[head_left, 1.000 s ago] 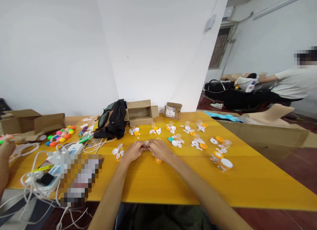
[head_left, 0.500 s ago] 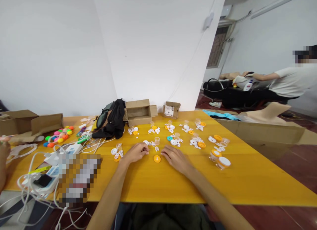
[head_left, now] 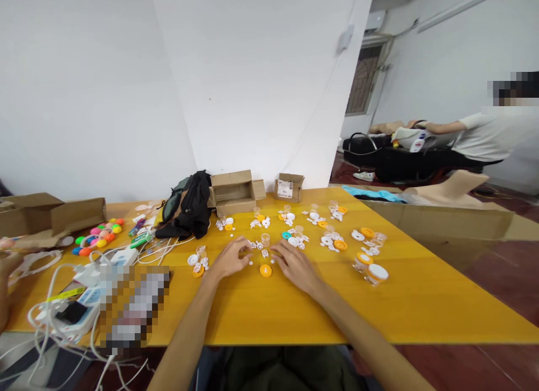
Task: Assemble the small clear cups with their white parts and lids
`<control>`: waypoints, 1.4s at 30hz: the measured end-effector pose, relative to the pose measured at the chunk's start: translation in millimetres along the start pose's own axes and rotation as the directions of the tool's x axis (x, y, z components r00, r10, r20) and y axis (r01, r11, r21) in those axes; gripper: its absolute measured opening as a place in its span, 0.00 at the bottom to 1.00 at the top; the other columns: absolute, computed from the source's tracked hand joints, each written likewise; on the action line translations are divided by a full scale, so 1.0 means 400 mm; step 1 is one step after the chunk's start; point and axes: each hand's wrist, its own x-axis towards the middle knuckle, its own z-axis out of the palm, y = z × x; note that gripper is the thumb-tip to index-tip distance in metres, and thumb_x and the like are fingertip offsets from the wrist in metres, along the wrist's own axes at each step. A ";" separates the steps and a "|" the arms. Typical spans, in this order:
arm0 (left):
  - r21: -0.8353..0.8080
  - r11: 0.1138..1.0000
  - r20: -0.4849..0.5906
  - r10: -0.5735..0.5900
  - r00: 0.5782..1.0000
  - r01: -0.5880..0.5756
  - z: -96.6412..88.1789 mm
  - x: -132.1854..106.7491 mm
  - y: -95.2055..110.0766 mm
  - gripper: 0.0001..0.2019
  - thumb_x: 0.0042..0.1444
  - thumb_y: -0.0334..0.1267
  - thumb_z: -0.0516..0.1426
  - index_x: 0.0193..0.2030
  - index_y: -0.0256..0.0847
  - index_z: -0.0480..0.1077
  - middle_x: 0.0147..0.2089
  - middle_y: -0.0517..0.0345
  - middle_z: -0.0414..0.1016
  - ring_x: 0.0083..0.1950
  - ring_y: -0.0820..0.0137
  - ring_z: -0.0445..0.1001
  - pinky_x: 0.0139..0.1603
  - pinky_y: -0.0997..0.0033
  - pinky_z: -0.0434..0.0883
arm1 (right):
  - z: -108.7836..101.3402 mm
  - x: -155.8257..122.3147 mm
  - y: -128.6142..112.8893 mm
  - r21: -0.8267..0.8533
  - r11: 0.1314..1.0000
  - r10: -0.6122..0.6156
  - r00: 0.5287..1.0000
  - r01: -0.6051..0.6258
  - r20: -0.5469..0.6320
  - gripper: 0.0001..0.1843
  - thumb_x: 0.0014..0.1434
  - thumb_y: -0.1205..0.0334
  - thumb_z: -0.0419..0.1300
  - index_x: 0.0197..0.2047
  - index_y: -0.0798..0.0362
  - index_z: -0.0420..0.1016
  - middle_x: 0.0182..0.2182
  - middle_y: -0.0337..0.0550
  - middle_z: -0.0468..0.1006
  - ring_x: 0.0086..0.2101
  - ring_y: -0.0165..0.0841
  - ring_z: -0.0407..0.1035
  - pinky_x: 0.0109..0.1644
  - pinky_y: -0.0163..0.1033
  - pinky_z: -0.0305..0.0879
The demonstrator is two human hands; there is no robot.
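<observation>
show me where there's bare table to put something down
Bare table runs along the near edge, from the cables to the capped jars, nearer than the left hand and right hand. More lies right of the jars. Crowded: the small parts beyond the hands, and the cable end.

Orange round plastic lid [head_left: 265, 270] on yellow wooden table [head_left: 421, 312], between left hand [head_left: 229, 259] and right hand [head_left: 295, 264]. Small white perforated plastic discs [head_left: 257, 245] and clear plastic cup [head_left: 265, 239] just behind lid. Black fabric backpack [head_left: 189, 205] farther back, to left. Open brown cardboard box [head_left: 231, 189] just right of backpack, at table's far edge. Two clear lidded plastic jars [head_left: 377, 274] well right of right hand. White power strip with tangled cables [head_left: 86, 272] at table's left end.
</observation>
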 end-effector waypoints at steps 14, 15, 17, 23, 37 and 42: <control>0.103 0.989 -0.043 0.115 0.992 -0.110 0.026 0.004 -0.017 0.17 0.57 0.23 0.51 0.48 0.44 0.70 0.50 0.52 0.71 0.54 0.62 0.70 0.59 0.60 0.68 | 0.050 0.098 -0.004 0.096 0.993 0.069 0.996 -0.074 0.055 0.24 0.59 0.72 0.57 0.57 0.47 0.71 0.51 0.46 0.73 0.46 0.36 0.74 0.52 0.43 0.70; 0.108 0.988 -0.043 0.114 0.993 -0.109 0.025 0.004 -0.015 0.16 0.58 0.24 0.51 0.48 0.44 0.70 0.49 0.53 0.71 0.54 0.62 0.70 0.59 0.60 0.68 | 0.051 0.098 -0.004 0.107 0.991 0.073 0.996 -0.078 0.049 0.23 0.59 0.73 0.57 0.57 0.47 0.71 0.50 0.46 0.74 0.45 0.36 0.74 0.52 0.43 0.70; 0.116 0.988 -0.045 0.110 0.993 -0.104 0.023 0.003 -0.013 0.17 0.58 0.24 0.50 0.49 0.45 0.70 0.49 0.53 0.71 0.53 0.62 0.70 0.59 0.60 0.67 | 0.052 0.096 -0.003 0.125 0.989 0.078 0.996 -0.082 0.032 0.23 0.59 0.74 0.56 0.56 0.47 0.72 0.50 0.46 0.74 0.43 0.35 0.74 0.51 0.43 0.71; 0.116 0.988 -0.044 0.104 0.994 -0.099 0.021 0.002 -0.012 0.17 0.58 0.24 0.51 0.50 0.46 0.70 0.48 0.53 0.70 0.51 0.63 0.70 0.57 0.63 0.68 | 0.050 0.078 0.004 0.208 0.977 0.041 0.999 -0.041 0.003 0.26 0.59 0.73 0.55 0.58 0.45 0.71 0.52 0.46 0.73 0.39 0.34 0.75 0.52 0.46 0.71; 0.091 0.991 -0.063 0.107 0.992 -0.101 0.020 0.000 -0.014 0.14 0.60 0.27 0.52 0.48 0.46 0.71 0.46 0.55 0.69 0.48 0.64 0.70 0.55 0.64 0.69 | 0.038 0.067 -0.029 -0.094 0.991 -0.096 0.995 0.095 -0.003 0.18 0.63 0.68 0.57 0.53 0.43 0.78 0.59 0.49 0.67 0.51 0.40 0.68 0.59 0.51 0.64; 0.097 0.990 -0.067 0.112 0.991 -0.105 0.023 0.001 -0.020 0.08 0.61 0.30 0.53 0.43 0.44 0.70 0.45 0.55 0.69 0.48 0.65 0.70 0.55 0.64 0.69 | 0.030 0.070 -0.036 -0.117 0.989 -0.093 0.995 0.096 0.031 0.17 0.65 0.67 0.56 0.52 0.43 0.78 0.58 0.49 0.67 0.51 0.39 0.68 0.59 0.51 0.63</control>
